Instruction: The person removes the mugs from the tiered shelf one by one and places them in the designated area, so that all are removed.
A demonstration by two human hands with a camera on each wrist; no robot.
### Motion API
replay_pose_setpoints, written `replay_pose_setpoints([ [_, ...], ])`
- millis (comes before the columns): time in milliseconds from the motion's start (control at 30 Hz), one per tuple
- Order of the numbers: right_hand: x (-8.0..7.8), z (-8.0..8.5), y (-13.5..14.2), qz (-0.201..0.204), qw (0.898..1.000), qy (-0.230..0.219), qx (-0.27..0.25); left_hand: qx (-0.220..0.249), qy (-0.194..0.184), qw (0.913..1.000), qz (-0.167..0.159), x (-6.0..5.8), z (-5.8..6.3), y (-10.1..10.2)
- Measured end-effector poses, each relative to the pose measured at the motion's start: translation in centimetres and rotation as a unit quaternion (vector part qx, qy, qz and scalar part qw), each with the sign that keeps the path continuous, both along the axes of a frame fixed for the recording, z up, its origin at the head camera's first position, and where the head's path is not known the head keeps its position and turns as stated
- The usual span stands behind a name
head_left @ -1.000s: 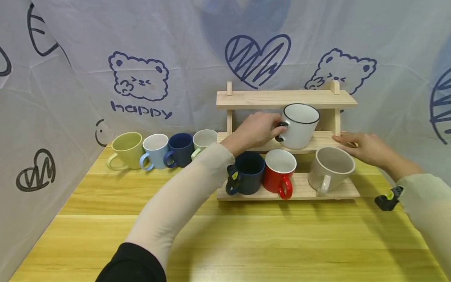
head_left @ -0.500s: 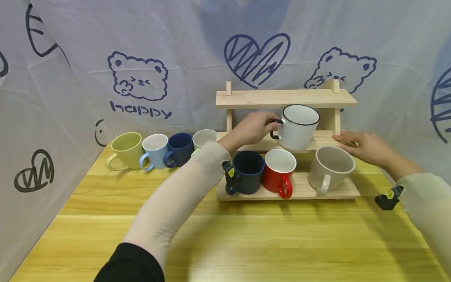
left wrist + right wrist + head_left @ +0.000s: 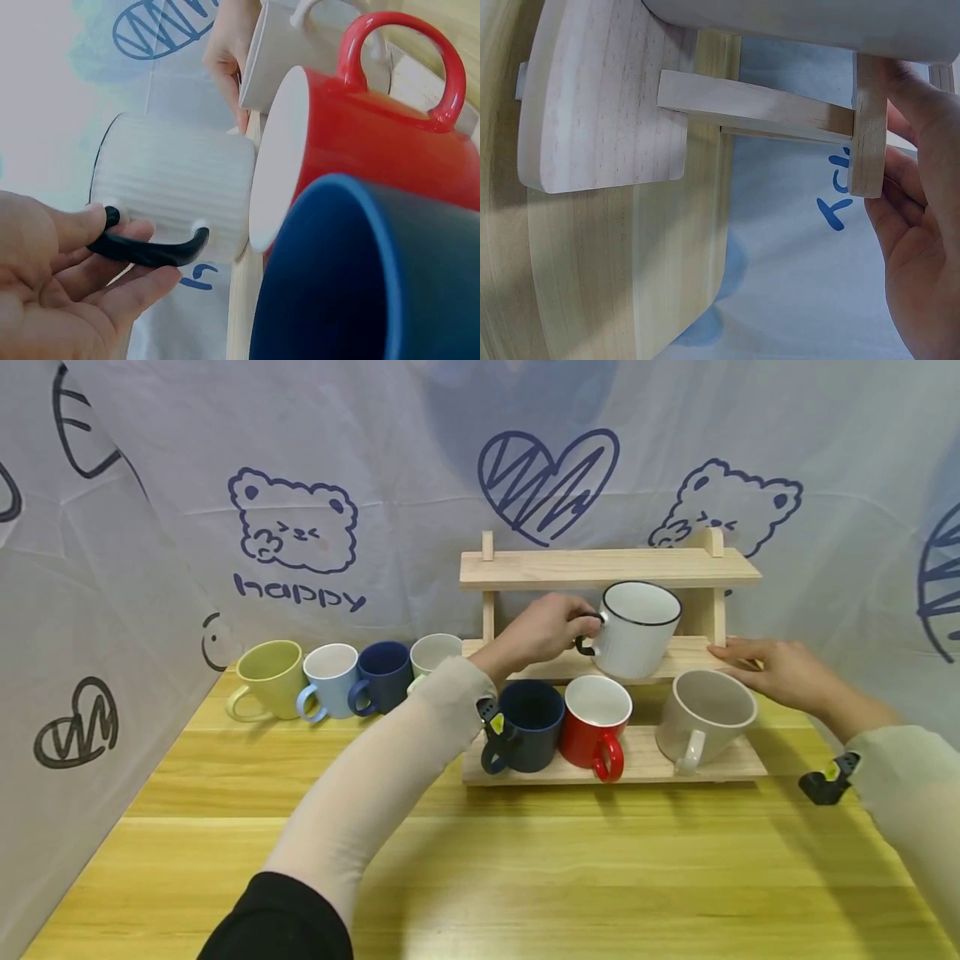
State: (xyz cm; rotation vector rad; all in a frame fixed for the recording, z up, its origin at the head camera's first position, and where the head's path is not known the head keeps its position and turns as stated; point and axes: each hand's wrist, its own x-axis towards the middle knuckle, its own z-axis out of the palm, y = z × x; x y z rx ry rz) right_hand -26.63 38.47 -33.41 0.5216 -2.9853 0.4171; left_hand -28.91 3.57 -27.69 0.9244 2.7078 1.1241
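Note:
A white mug [image 3: 639, 639] with a black rim and black handle stands on the middle board of a wooden shelf rack [image 3: 540, 572]. My left hand [image 3: 546, 628] holds its handle [image 3: 150, 250] between thumb and fingers; the handle points left. My right hand [image 3: 783, 675] grips the right end of that middle board, thumb and fingers on either side of it in the right wrist view. Below, on the bottom board, stand a dark blue mug [image 3: 529, 735], a red mug [image 3: 592, 739] and a beige mug [image 3: 701, 718].
Left of the rack, a yellow-green mug [image 3: 272, 681], a light blue mug [image 3: 332, 683], a navy mug [image 3: 386, 677] and a pale mug [image 3: 435, 652] line the back of the wooden table [image 3: 525, 868]. A printed cloth [image 3: 412, 485] hangs behind.
The white mug has turned so that its handle swings from the front towards the left. My left hand has shifted slightly left with the handle. My right hand stays on the board.

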Motion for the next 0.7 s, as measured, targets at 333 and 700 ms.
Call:
replay_pose_setpoints([
  [333, 0.0, 0.1, 0.0, 0.000, 1.000, 0.000, 0.000, 0.042, -0.015, 0.9982, 0.039, 0.1, 0.0, -0.9],
  [700, 0.1, 0.0, 0.0, 0.000, 1.000, -0.003, -0.003, 0.122, -0.047, 0.9878, 0.086, 0.4, 0.0, -3.5],
])
